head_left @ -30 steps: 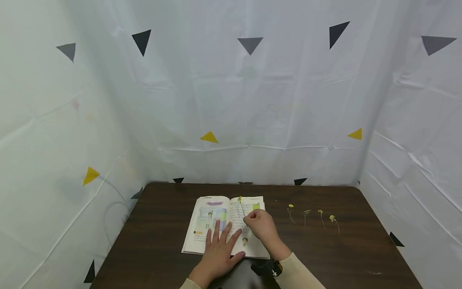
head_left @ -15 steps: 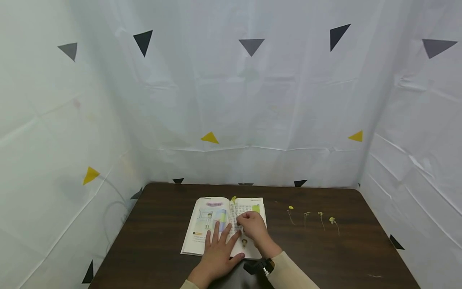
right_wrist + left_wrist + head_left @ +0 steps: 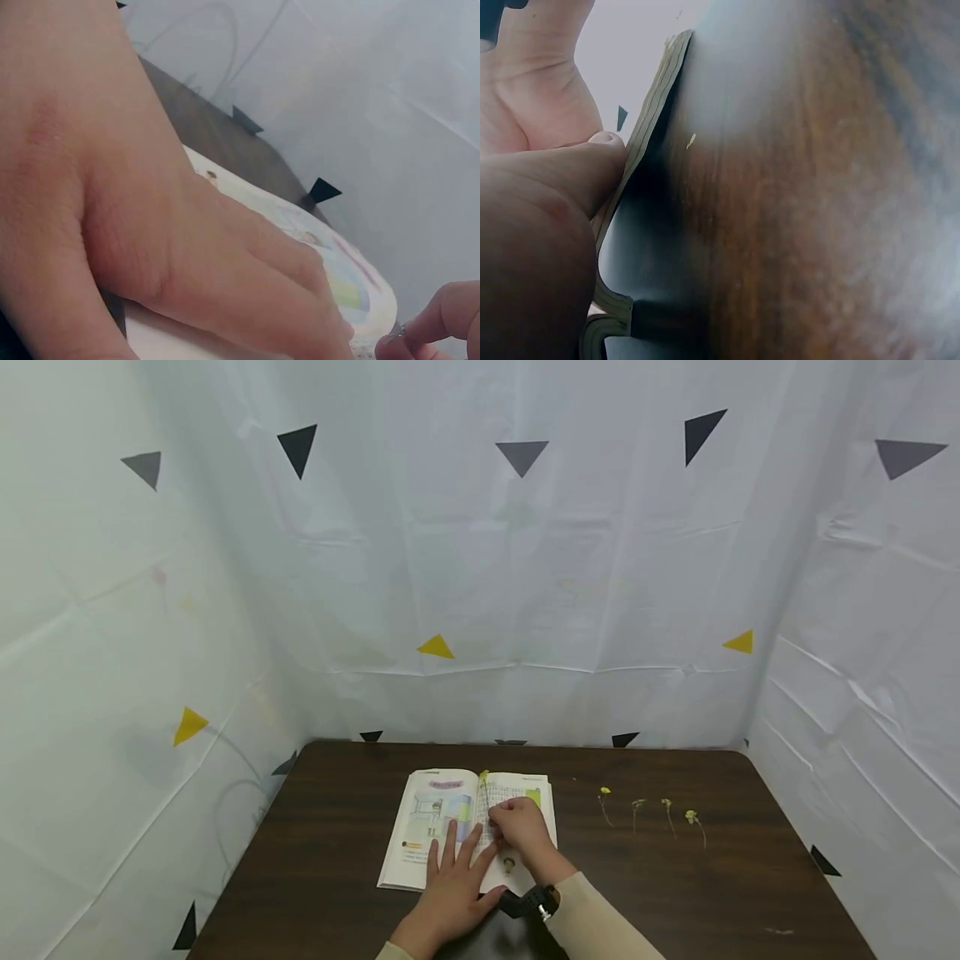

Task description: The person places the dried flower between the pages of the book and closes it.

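Observation:
An open book with printed, illustrated pages lies on the dark table. My left hand rests flat across its lower middle with fingers spread, and in the right wrist view this left hand fills the left side. My right hand is over the right page, thumb and fingertips pinching the thin stem of a small yellow flower. The flower's head points to the book's far edge, by the centre fold. In the right wrist view the pinching fingers show at the lower right corner. Left thumb lies at the book's near edge.
Several small dried yellow flowers lie in a row on the wooden table, right of the book. White sheeting with black, grey and yellow triangles encloses the back and sides.
My right hand has moved left across the right page with the flower, bringing it close to the centre fold, then shifted only slightly. The left hand has stayed in place on the book.

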`<state>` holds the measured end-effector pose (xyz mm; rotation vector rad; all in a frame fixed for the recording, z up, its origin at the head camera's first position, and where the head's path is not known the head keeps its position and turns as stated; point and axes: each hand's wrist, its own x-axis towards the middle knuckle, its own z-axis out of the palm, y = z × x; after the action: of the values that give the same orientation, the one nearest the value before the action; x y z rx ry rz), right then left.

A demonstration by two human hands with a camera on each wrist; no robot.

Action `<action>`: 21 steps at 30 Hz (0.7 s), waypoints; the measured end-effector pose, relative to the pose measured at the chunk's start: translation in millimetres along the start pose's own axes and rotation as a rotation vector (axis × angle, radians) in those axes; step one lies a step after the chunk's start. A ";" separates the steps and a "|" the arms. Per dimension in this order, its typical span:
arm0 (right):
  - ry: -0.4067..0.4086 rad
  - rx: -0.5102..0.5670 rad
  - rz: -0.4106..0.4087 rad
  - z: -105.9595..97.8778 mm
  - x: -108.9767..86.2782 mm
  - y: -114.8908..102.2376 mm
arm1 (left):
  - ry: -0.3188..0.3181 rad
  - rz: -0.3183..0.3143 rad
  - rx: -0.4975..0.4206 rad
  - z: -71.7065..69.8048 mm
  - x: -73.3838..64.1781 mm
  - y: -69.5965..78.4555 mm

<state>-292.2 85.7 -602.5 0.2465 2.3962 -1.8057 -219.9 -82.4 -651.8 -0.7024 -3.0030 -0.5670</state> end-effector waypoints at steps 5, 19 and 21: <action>-0.010 0.000 -0.003 0.8 0.9 2.9 | -0.006 -0.033 -0.046 -0.8 -1.6 0.1; -0.035 -0.053 0.013 4.8 0.3 0.7 | 0.000 -0.063 -0.025 1.2 -0.2 -0.6; -0.034 -0.061 0.009 3.8 -0.2 0.1 | -0.003 -0.065 -0.025 0.8 -0.2 0.2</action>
<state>-291.9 82.1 -603.6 0.2189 2.4180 -1.7163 -219.6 -82.0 -652.5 -0.6095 -3.0361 -0.6078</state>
